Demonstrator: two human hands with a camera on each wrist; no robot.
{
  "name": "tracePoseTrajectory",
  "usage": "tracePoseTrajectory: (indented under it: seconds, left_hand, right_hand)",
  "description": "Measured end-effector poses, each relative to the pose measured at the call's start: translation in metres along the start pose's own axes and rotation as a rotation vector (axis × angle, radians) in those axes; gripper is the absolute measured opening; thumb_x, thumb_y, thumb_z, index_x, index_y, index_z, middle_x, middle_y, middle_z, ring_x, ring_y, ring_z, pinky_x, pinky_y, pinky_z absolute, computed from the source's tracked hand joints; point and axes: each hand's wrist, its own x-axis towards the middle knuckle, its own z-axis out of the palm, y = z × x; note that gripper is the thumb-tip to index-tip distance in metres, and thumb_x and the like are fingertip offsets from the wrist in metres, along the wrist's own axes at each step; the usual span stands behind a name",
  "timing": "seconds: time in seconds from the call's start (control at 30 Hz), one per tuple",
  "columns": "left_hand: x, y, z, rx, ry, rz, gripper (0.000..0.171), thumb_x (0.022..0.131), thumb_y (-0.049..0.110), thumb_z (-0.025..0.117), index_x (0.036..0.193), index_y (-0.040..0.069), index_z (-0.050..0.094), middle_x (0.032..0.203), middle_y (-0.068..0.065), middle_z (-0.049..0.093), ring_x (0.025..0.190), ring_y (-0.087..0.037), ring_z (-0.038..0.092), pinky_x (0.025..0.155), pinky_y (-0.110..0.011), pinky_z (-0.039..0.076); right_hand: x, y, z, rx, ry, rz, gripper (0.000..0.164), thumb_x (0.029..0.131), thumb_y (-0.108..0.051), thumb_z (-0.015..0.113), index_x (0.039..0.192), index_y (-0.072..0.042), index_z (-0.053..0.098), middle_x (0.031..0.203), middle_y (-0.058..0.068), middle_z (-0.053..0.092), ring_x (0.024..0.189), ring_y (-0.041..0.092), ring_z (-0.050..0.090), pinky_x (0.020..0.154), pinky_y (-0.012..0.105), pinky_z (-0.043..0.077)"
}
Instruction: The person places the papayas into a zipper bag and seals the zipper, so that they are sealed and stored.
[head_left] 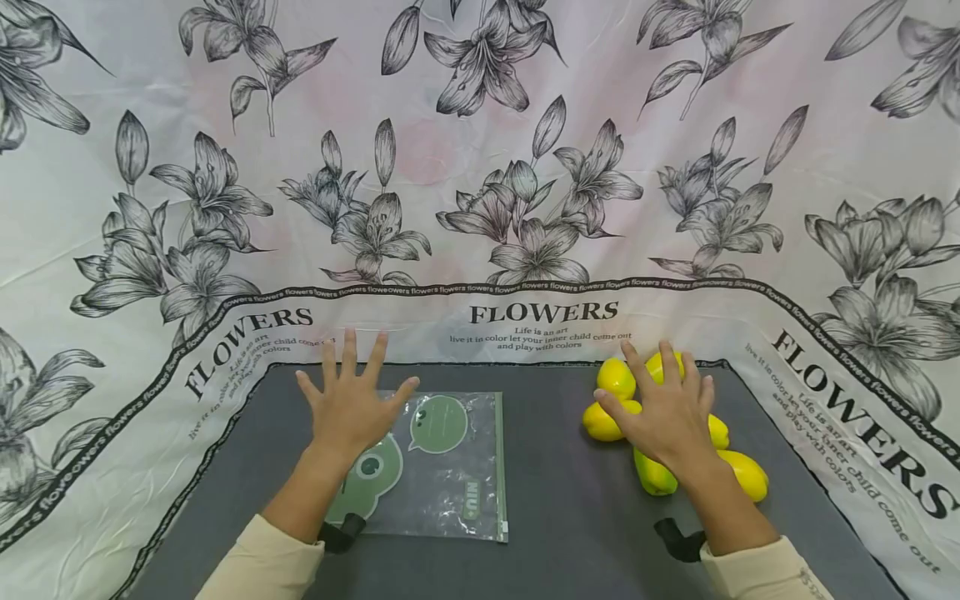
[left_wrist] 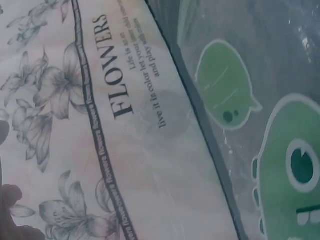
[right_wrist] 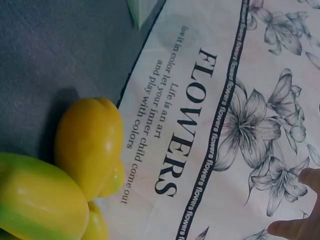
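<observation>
My left hand (head_left: 351, 414) is held with its fingers spread over the left part of a clear zip bag (head_left: 450, 492) printed with a green cartoon creature and a round green speech bubble. The same bag (left_wrist: 270, 75) fills the right side of the left wrist view. Fingers spread as well, my right hand (head_left: 671, 417) overlaps a group of glossy yellow oval fruits (head_left: 602, 422) in the head view, hiding part of them. In the right wrist view, one fruit (right_wrist: 40, 197) shows a green tinge beside a plainer yellow one (right_wrist: 90, 145). Neither hand grips anything.
A dark grey table surface (head_left: 543, 467) lies under everything. White cloth (head_left: 525, 250) with black lily drawings and "FLOWERS" lettering rises behind it and runs down both sides. Black straps (head_left: 345, 533) show near both wrists, at the cuffs of light sleeves (head_left: 262, 562).
</observation>
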Motion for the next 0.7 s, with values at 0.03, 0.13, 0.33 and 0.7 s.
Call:
tracePoseTrajectory:
  seconds: [0.03, 0.13, 0.33, 0.7]
  left_hand:
    - [-0.001, 0.002, 0.003, 0.001, -0.006, 0.001, 0.086, 0.086, 0.079, 0.032, 0.156, 0.034, 0.012, 0.16, -0.016, 0.002, 0.141, -0.041, -0.01, 0.097, -0.076, -0.012]
    - [-0.004, 0.007, 0.011, 0.007, -0.019, 0.008, 0.086, 0.085, 0.08, 0.031, 0.156, 0.034, 0.013, 0.16, -0.016, 0.003, 0.142, -0.043, -0.006, 0.098, -0.077, -0.01]
    - [-0.009, 0.016, 0.03, 0.017, -0.01, 0.045, 0.083, 0.087, 0.078, 0.034, 0.155, 0.034, 0.018, 0.159, -0.016, 0.008, 0.141, -0.045, 0.002, 0.098, -0.078, -0.005]
    - [-0.021, 0.038, 0.071, -0.021, -0.057, 0.065, 0.078, 0.088, 0.071, 0.044, 0.154, 0.036, 0.022, 0.159, -0.014, 0.011, 0.142, -0.043, 0.004, 0.099, -0.078, -0.002]
  right_hand:
    - [0.0, -0.001, 0.003, 0.0, -0.003, 0.001, 0.078, 0.09, -0.065, 0.049, 0.155, -0.029, 0.025, 0.156, 0.025, 0.009, 0.137, 0.053, 0.004, 0.099, 0.078, -0.001]
    - [-0.003, -0.003, 0.01, 0.001, -0.014, 0.002, 0.079, 0.089, -0.066, 0.049, 0.155, -0.029, 0.024, 0.156, 0.025, 0.009, 0.137, 0.053, 0.004, 0.1, 0.077, -0.001]
    - [-0.006, -0.007, 0.022, 0.013, -0.032, 0.002, 0.08, 0.088, -0.067, 0.048, 0.155, -0.031, 0.022, 0.156, 0.025, 0.01, 0.137, 0.053, 0.005, 0.101, 0.076, 0.002]
    - [-0.012, -0.012, 0.052, 0.044, -0.006, -0.062, 0.078, 0.088, -0.064, 0.053, 0.152, -0.025, 0.033, 0.153, 0.025, 0.018, 0.132, 0.056, 0.015, 0.099, 0.074, 0.012]
